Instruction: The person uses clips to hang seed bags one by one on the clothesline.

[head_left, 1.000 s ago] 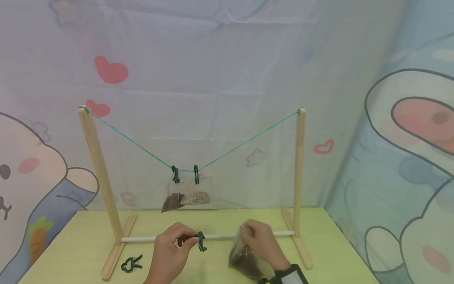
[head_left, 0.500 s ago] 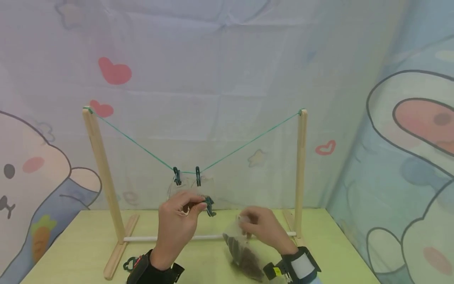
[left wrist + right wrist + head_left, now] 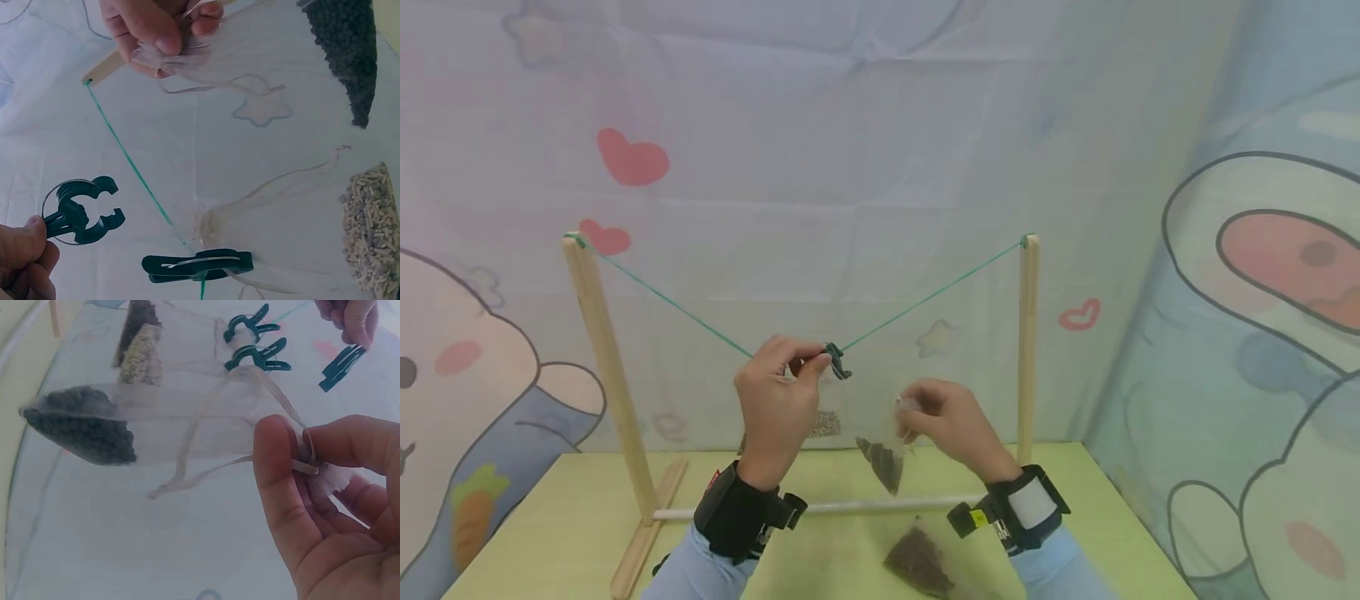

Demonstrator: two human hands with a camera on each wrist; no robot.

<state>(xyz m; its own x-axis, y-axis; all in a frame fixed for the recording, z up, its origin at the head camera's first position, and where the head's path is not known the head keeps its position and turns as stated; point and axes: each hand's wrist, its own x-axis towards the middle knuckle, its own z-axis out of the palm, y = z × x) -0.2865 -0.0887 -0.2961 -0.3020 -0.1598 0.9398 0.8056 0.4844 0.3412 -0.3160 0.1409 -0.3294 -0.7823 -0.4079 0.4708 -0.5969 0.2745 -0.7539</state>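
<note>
My left hand [image 3: 778, 400] pinches a dark green plastic spring clip [image 3: 81, 209] by its handle end, with its curved jaws apart. In the head view that hand covers the low middle of the green cord [image 3: 932, 293]. To its right and a little lower, my right hand [image 3: 951, 421] pinches the gathered top of a sheer drawstring bag [image 3: 81, 428] with dark pellets hanging at its bottom. Two similar bags hang from the cord by green clips [image 3: 259, 359], one holding pale pellets [image 3: 142, 356], the other dark brown bits [image 3: 132, 328]. My left hand mostly hides them in the head view.
Wooden posts [image 3: 1032, 350] carry the cord at both ends, with a white rod [image 3: 887, 505] joining their feet. Another sheer bag with dark brown contents [image 3: 917, 562] lies on the yellow table [image 3: 820, 558]. A dark clip [image 3: 660, 565] shows barely beside my left sleeve.
Both hands have risen from near the tabletop toward the cord. My left hand brings the clip up to cord height; my right hand has lifted its bag clear of the one on the table.
</note>
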